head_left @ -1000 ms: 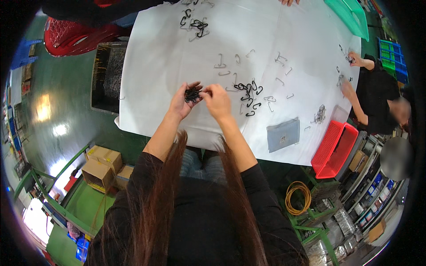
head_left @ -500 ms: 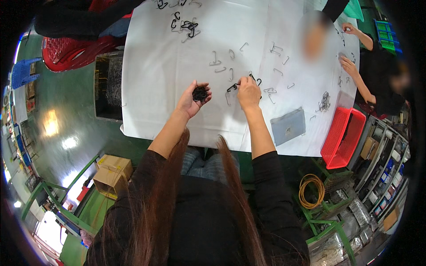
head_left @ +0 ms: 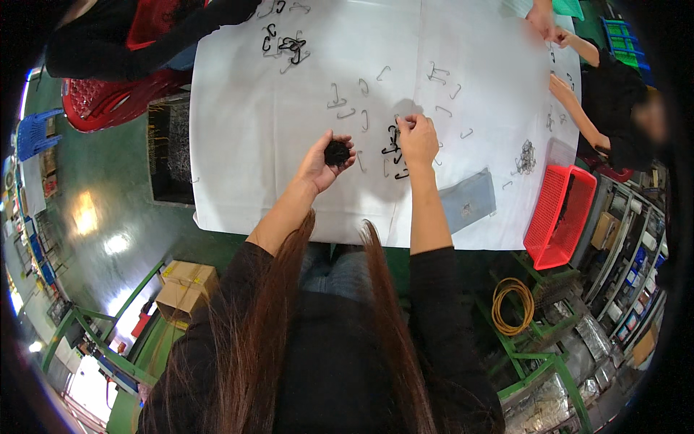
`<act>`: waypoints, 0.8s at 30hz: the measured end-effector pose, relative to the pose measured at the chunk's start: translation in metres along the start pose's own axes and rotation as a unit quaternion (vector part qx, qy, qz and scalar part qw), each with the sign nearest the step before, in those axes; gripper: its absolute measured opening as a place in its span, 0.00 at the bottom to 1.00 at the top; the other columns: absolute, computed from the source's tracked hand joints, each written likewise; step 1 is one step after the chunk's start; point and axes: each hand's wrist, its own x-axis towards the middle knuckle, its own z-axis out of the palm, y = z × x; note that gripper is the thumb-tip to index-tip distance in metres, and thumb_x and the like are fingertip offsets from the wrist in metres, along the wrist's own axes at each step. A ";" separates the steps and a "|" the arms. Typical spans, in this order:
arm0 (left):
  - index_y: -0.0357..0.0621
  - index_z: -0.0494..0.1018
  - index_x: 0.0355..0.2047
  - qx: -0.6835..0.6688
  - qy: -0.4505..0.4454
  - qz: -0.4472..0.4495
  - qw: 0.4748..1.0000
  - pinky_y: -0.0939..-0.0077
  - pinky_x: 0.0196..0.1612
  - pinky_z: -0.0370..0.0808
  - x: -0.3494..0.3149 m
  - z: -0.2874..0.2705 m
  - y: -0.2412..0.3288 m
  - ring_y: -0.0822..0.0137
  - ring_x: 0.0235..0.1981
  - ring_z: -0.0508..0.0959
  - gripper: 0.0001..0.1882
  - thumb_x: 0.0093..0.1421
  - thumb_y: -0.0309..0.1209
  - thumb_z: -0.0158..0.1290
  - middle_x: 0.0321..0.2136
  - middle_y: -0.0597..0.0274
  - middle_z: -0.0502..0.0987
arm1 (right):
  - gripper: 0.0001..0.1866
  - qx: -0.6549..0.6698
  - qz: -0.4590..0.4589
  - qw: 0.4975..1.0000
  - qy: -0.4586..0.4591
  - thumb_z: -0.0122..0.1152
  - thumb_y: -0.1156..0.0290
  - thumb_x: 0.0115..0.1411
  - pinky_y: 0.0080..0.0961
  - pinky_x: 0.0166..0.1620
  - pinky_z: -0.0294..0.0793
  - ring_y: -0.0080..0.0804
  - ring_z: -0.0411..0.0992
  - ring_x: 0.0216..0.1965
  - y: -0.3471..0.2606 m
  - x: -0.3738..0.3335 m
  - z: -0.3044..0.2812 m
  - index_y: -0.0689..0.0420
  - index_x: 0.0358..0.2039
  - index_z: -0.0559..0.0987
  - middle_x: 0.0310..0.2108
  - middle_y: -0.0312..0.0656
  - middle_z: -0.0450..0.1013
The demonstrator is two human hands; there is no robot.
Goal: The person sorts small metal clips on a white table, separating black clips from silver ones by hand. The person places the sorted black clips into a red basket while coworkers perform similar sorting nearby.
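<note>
The left hand point(head_left: 318, 165) lies palm up, its fingers curled in around a clump of black hooks point(head_left: 337, 152), the thumb at the clump's upper left. The right hand point(head_left: 419, 145) is turned palm down, thumb and forefinger close together; whether they pinch a hook cannot be told. Just left of and below those fingertips, loose black hooks point(head_left: 394, 152) lie in a small group on the white-covered table point(head_left: 246, 145). Between and beyond both hands' fingers, thin grey hooks point(head_left: 364, 119) are scattered singly. Below and right of the right fingers, partly behind the forearm, rests a flat blue-grey pouch point(head_left: 470, 197). Farther to their right sits a heap of grey hooks point(head_left: 526, 158), with a red basket point(head_left: 538, 220) beyond it at the table edge. Well beyond the left fingers, up and left, lies another group of black hooks point(head_left: 292, 46). Farthest right, a co-worker's hands reach over the table.
</note>
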 end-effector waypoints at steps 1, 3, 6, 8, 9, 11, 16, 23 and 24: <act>0.35 0.72 0.39 0.006 -0.003 0.001 1.000 0.68 0.38 0.78 0.000 -0.001 0.001 0.60 0.34 0.75 0.21 0.65 0.44 0.43 0.34 0.54 0.74 | 0.12 -0.038 0.000 0.999 -0.008 0.62 0.61 0.52 0.36 0.37 0.73 0.42 0.74 0.35 0.004 0.008 0.004 0.55 0.33 0.77 0.34 0.42 0.74; 0.35 0.72 0.38 0.013 0.002 0.004 1.000 0.69 0.38 0.78 0.000 -0.002 0.002 0.61 0.34 0.75 0.21 0.65 0.44 0.43 0.33 0.54 0.73 | 0.12 -0.057 0.002 0.998 -0.035 0.62 0.62 0.52 0.35 0.36 0.73 0.42 0.74 0.33 0.012 0.019 0.008 0.56 0.32 0.78 0.32 0.42 0.75; 0.35 0.71 0.38 0.013 0.020 0.011 1.000 0.69 0.37 0.78 -0.003 -0.005 0.006 0.61 0.34 0.75 0.20 0.64 0.44 0.44 0.33 0.55 0.73 | 0.12 0.053 0.023 0.995 -0.080 0.62 0.63 0.52 0.31 0.35 0.72 0.38 0.75 0.32 0.021 0.036 0.001 0.59 0.31 0.79 0.30 0.44 0.76; 0.37 0.71 0.38 0.007 0.029 0.013 0.999 0.70 0.37 0.78 -0.006 -0.007 0.008 0.61 0.34 0.75 0.18 0.64 0.42 0.45 0.32 0.56 0.73 | 0.13 0.188 0.059 0.977 -0.078 0.62 0.64 0.51 0.28 0.35 0.72 0.35 0.75 0.31 0.030 0.049 -0.013 0.61 0.31 0.79 0.28 0.46 0.77; 0.36 0.71 0.37 0.004 0.026 0.012 1.000 0.69 0.37 0.78 -0.007 -0.007 0.009 0.61 0.34 0.75 0.18 0.64 0.42 0.45 0.32 0.56 0.73 | 0.13 0.209 0.059 0.970 -0.104 0.62 0.65 0.51 0.27 0.35 0.71 0.34 0.75 0.31 0.034 0.053 -0.018 0.62 0.32 0.79 0.28 0.46 0.76; 0.36 0.71 0.37 -0.002 0.032 0.016 0.999 0.68 0.38 0.78 -0.008 -0.007 0.009 0.60 0.34 0.75 0.19 0.64 0.43 0.45 0.33 0.56 0.73 | 0.14 0.246 0.055 0.958 -0.132 0.62 0.65 0.51 0.26 0.35 0.71 0.32 0.74 0.31 0.041 0.059 -0.025 0.64 0.34 0.79 0.27 0.47 0.76; 0.35 0.71 0.40 0.017 0.026 0.006 1.000 0.67 0.42 0.78 -0.007 0.004 0.001 0.57 0.39 0.75 0.20 0.64 0.43 0.45 0.35 0.54 0.74 | 0.12 0.180 0.043 0.980 -0.073 0.61 0.70 0.52 0.26 0.33 0.72 0.30 0.75 0.28 0.049 0.044 -0.020 0.64 0.34 0.77 0.25 0.45 0.75; 0.34 0.70 0.45 0.026 0.013 -0.017 0.999 0.65 0.45 0.77 0.009 0.034 -0.021 0.54 0.44 0.74 0.22 0.65 0.43 0.42 0.39 0.52 0.73 | 0.12 0.333 0.093 0.934 -0.085 0.63 0.74 0.51 0.18 0.30 0.70 0.24 0.74 0.25 0.039 0.011 -0.042 0.63 0.36 0.77 0.26 0.41 0.76; 0.34 0.69 0.45 0.023 -0.003 -0.020 1.000 0.65 0.45 0.77 0.012 0.036 -0.023 0.55 0.44 0.74 0.22 0.65 0.43 0.42 0.39 0.52 0.73 | 0.11 0.383 0.115 0.911 -0.105 0.63 0.74 0.51 0.16 0.30 0.69 0.23 0.74 0.26 0.036 0.006 -0.044 0.63 0.36 0.77 0.27 0.39 0.76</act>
